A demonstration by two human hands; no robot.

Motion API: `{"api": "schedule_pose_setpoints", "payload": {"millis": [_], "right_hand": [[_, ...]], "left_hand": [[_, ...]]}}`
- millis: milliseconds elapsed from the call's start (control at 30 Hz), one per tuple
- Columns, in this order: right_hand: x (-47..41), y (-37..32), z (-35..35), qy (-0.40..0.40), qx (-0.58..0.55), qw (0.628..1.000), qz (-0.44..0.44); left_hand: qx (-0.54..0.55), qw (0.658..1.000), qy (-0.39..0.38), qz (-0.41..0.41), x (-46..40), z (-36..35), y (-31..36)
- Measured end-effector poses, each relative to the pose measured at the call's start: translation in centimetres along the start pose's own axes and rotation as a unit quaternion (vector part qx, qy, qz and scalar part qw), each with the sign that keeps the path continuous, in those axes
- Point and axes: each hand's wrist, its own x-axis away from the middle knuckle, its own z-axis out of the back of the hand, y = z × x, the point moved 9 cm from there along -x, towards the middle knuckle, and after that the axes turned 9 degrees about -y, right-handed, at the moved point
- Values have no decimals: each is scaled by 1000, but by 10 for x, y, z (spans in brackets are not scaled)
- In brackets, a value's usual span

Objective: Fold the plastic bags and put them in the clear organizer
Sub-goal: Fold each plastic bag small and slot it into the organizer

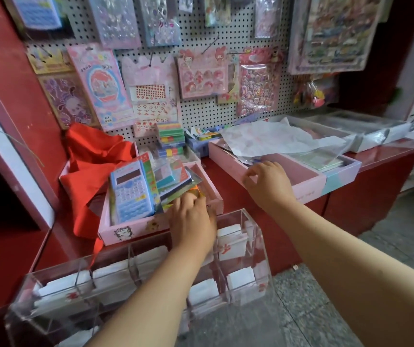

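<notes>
Now, organizer: clear organizer (241, 216) at the table's (228, 171) front edge; most compartments hold folded white bags (116, 274)
Left hand: left hand (192, 216) over the pink tray (136, 226), fingers curled; whether it holds anything, cannot tell
Right hand: right hand (267, 182) reaching, fingers loosely bent, holding nothing
Loose bag: unfolded plastic bag (278, 141) draped on the far pink box (308, 186)
Progress: seemingly well along; that bag needs folding and stowing

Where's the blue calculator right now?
In the head view it is left of centre: the blue calculator leans in the pink tray, just left of the left hand and right of the red bag.
</notes>
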Motion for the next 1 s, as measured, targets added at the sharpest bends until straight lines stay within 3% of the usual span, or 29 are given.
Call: {"api": "schedule_pose_setpoints", "payload": {"millis": [233, 367, 567, 733, 1000], "right_hand": [[-65, 0, -19, -72, 71, 995, -5], [-91, 22, -39, -140, 119, 981, -65], [-91, 31, -50, -203, 54, 971, -115], [-92, 32, -52, -176, -61, 977, -103], [-57, 3, -15, -86, -84, 993, 4]], "left_hand": [[2, 999, 48, -10, -5, -7, -6], [19, 999, 49, -15, -3, -6, -5], [30, 999, 35, -19, -2, -6, -4], [22, 999, 38, -18, -2, -9, -7], [21, 1000, 19, -12, -4, -11, -8]]}}
